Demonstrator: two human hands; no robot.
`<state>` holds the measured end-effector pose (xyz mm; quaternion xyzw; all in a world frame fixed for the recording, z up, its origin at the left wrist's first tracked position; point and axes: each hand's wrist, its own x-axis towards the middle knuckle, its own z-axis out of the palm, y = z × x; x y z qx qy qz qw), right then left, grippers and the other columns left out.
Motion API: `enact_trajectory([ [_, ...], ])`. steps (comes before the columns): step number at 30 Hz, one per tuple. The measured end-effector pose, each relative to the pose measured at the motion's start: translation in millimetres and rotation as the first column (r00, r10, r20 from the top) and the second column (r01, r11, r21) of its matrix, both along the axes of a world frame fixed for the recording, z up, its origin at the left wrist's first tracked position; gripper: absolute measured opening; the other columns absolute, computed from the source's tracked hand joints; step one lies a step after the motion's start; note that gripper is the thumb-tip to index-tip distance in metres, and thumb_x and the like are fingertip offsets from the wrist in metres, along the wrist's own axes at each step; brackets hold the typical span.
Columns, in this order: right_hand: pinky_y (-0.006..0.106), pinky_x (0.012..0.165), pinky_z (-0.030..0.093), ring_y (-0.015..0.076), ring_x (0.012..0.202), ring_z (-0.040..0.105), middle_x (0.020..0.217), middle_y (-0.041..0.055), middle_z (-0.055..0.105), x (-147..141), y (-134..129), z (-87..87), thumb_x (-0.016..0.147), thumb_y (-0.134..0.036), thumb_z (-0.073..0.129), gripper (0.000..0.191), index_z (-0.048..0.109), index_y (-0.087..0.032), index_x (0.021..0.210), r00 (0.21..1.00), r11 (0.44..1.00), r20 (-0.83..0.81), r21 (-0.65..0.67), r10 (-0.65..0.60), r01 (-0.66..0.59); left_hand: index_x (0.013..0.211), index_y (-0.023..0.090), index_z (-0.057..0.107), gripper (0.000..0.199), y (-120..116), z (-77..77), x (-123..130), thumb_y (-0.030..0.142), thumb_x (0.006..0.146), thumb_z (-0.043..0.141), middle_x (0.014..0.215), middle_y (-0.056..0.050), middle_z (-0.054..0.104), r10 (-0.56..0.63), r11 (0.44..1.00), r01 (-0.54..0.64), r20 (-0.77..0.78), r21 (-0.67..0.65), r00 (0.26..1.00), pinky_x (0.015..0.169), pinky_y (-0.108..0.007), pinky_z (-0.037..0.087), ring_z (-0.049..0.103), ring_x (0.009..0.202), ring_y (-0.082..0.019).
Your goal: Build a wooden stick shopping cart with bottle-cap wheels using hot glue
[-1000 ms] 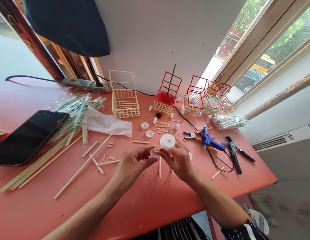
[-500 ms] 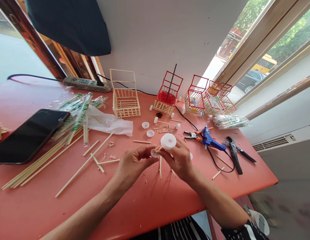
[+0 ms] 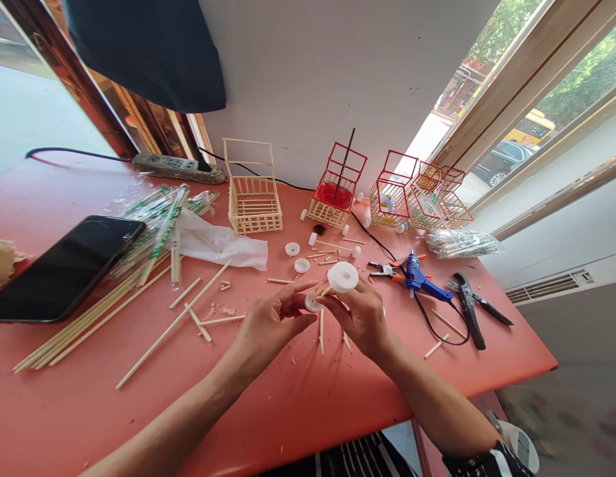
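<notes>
Above the middle of the red table (image 3: 199, 411), my right hand (image 3: 360, 315) pinches a short wooden stick (image 3: 326, 291) that has a round white cap (image 3: 343, 277) on its upper end. A smaller white cap (image 3: 314, 303) is at the stick's other end, between the two hands. My left hand (image 3: 273, 318) has its fingers curled around this smaller cap's left side, and the fingertips touch its edge. Two more white caps (image 3: 292, 249) (image 3: 301, 265) lie on the table just beyond my hands.
Stick baskets (image 3: 256, 205) (image 3: 332, 199) line the wall. Right of my hands lie a blue glue gun (image 3: 424, 281), pliers (image 3: 382, 268) and black cutters (image 3: 469, 308). Leftward are a phone (image 3: 64, 268), long sticks (image 3: 99, 308), wrapped chopsticks (image 3: 161, 222) and a power strip (image 3: 173, 167).
The whole view has shifted slightly, so the table items appear a little further right. My hands hold the same capped stick, with the left fingers a little more spread around the smaller cap.
</notes>
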<state>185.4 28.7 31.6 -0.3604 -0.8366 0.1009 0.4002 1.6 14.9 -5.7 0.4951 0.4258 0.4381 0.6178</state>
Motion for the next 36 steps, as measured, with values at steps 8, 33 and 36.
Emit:
enact_trajectory([
  [8, 0.034, 0.081, 0.052, 0.0203, 0.087, 0.065, 0.089, 0.0056, 0.072, -2, -2, 3.6, 0.101, -0.023, 0.060, 0.014, 0.067, -0.022, 0.089, 1.000, 1.000, 0.005, -0.024, 0.013, -0.013, 0.120, 0.020, 0.074, 0.047, -1, 5.1, -1, 0.039, 0.077, 0.079, 0.106, -0.006, 0.079, 0.019, 1.000, -0.018, -0.043, 0.026, 0.999, 0.086, -0.033, 0.058, 0.073, 0.096, -0.023],
  [33, 0.034, 0.080, 0.053, 0.0201, 0.085, 0.064, 0.087, 0.0063, 0.071, -2, -1, -4.5, 0.103, -0.031, 0.056, 0.022, 0.069, -0.023, 0.088, 1.000, 0.999, 0.004, -0.053, 0.005, -0.005, 0.104, 0.019, 0.078, 0.041, -1, 6.5, 1, 0.038, 0.068, 0.083, 0.096, -0.006, 0.080, 0.088, 0.996, -0.089, -0.028, -0.025, 0.996, 0.079, -0.034, 0.059, 0.073, 0.089, -0.024],
  [36, 0.034, 0.081, 0.053, 0.0204, 0.086, 0.064, 0.087, 0.0061, 0.071, -2, -1, -3.5, 0.102, -0.030, 0.059, 0.019, 0.070, -0.023, 0.089, 1.000, 0.999, 0.026, -0.051, -0.011, 0.012, 0.105, 0.019, 0.078, 0.041, -1, 6.4, 1, 0.038, 0.069, 0.083, 0.097, -0.006, 0.080, 0.081, 0.997, -0.081, -0.013, -0.004, 0.997, 0.080, -0.033, 0.059, 0.073, 0.089, -0.024],
])
